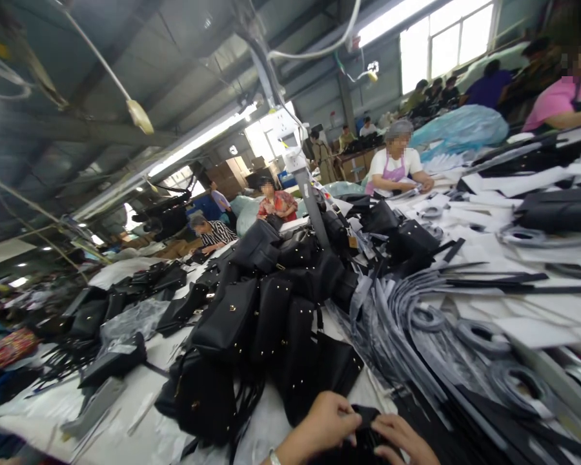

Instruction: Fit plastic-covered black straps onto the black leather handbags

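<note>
Worktable (140,420), black bags (232,323); L hand (326,423) + R hand (403,440) fingers (353,413) tight on black piece (366,431)

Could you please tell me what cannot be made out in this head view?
- Head view, black piece: covered by the left hand and right hand, cut by the bottom edge; kind unclear.
- Right grip: the fingers' undersides hidden by the hand itself.
- straps at right: blurred by motion.
- distant person in stripes: work in hand too small.

The black piece (365,445) runs off the bottom edge.
</note>
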`<state>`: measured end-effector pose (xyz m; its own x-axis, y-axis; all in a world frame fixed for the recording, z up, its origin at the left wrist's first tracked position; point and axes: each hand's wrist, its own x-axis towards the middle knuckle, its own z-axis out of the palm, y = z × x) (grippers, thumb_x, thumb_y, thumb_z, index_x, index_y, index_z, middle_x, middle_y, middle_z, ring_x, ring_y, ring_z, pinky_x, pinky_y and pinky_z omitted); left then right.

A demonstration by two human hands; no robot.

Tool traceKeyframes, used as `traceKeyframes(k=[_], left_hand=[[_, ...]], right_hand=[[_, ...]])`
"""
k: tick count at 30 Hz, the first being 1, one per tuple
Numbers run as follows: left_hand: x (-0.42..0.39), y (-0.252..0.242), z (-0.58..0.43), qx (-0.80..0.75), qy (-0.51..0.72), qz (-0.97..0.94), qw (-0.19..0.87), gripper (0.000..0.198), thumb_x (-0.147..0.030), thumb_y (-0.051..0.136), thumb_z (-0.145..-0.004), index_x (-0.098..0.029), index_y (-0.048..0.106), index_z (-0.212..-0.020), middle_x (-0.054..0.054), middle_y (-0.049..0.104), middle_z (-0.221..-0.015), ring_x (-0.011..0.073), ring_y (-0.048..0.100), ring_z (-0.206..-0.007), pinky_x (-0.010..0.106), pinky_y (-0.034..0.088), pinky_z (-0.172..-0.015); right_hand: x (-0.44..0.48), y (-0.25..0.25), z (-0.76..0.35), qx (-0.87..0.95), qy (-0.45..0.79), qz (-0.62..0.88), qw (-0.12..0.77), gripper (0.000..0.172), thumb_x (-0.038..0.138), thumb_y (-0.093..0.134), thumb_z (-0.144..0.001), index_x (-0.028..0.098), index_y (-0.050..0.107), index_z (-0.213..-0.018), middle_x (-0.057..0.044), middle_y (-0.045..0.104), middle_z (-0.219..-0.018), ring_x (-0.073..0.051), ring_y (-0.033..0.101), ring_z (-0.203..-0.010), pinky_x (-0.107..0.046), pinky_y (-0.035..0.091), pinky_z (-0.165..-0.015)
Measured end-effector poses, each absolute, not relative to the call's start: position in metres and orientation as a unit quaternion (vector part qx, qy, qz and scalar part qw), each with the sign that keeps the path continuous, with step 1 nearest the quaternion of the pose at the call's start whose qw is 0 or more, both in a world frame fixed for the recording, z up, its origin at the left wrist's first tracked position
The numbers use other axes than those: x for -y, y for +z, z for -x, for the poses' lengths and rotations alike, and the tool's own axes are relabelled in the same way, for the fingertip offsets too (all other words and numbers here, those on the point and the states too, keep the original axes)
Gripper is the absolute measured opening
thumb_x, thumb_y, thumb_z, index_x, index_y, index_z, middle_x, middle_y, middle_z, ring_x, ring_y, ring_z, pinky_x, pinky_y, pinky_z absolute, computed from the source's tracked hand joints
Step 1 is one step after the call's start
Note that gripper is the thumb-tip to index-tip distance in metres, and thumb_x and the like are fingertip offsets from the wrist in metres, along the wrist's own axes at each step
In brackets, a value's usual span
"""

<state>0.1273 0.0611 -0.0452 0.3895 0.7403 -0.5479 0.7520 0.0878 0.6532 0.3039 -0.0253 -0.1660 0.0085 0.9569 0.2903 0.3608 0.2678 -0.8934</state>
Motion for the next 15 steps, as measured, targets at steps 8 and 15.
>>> traceKeyframes(k=[8,15], left_hand=[[-0.063,-0.021,-0.123,-0.497,-0.067,-0.747,0.437,0.037,-0.044,0.051,-0.080,-0.013,0.067,-0.067,0.003,0.063,-0.059,0.0123,0.052,-0.052,0.023,0.036,-0.052],[-0.055,-0.020,-0.129,-0.469,-0.081,-0.789,0.389,0.035,-0.041,0.050,-0.082,-0.015,0.067,-0.067,0.002,0.065,-0.059,0.0146,0.057,-0.059,0.024,0.037,-0.059]], right_hand=[[0.040,-0.131,-0.288,0.601,0.286,0.563,0.491,0.026,0.042,0.070,-0.082,0.022,0.072,-0.097,-0.007,0.066,-0.086,-0.022,0.062,-0.086,-0.033,0.051,-0.078],[0.045,-0.131,-0.286,0.607,0.267,0.567,0.489,0.026,0.042,0.070,-0.082,0.022,0.071,-0.098,-0.006,0.065,-0.087,-0.020,0.061,-0.086,-0.030,0.049,-0.077]])
